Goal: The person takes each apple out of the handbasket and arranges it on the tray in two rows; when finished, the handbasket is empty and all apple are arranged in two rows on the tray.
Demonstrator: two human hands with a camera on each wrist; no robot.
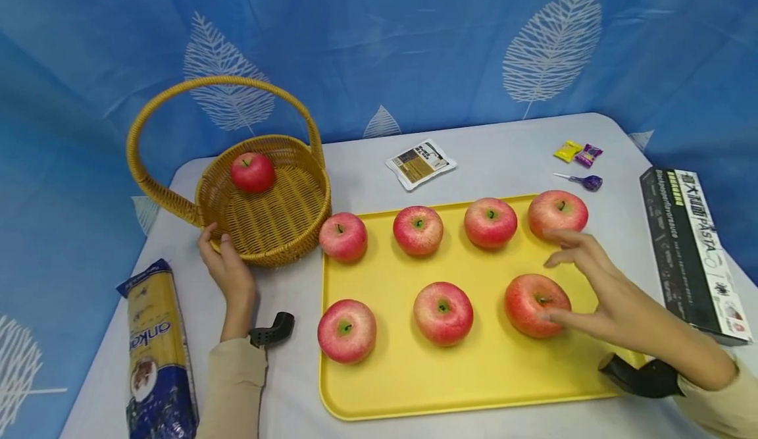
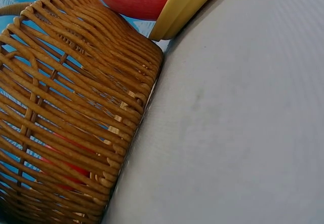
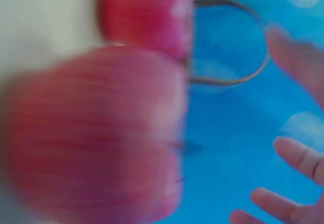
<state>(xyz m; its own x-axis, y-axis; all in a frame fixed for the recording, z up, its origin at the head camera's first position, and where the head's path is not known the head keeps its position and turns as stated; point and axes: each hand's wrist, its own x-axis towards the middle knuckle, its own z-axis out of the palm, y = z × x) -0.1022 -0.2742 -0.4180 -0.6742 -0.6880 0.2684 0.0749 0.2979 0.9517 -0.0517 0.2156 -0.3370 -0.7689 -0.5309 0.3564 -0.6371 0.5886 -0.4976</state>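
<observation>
My left hand (image 1: 231, 278) is at the near-left side of a wicker basket (image 1: 278, 255), fingertips right at its rim below the handle's foot. One red apple (image 1: 252, 172) lies inside the basket. My right hand (image 1: 616, 301) hovers over the right part of a yellow tray (image 1: 385, 386), thumb and fingers spread apart with nothing between them. Nearest to it are a red apple (image 1: 527, 301), partly behind the thumb, and another apple (image 1: 553, 212) by the fingertips. In the right wrist view, blurred apples (image 3: 96, 133) stand left of the spread fingers (image 3: 298, 158).
Several more apples (image 1: 443, 314) sit on the tray. A pasta box (image 1: 689, 255) lies at the right. Behind the tray are a white packet (image 1: 420, 164), wrapped candies (image 1: 567, 151) and a lollipop (image 1: 591, 182). A blue-and-yellow bag (image 1: 156, 353) lies at the left.
</observation>
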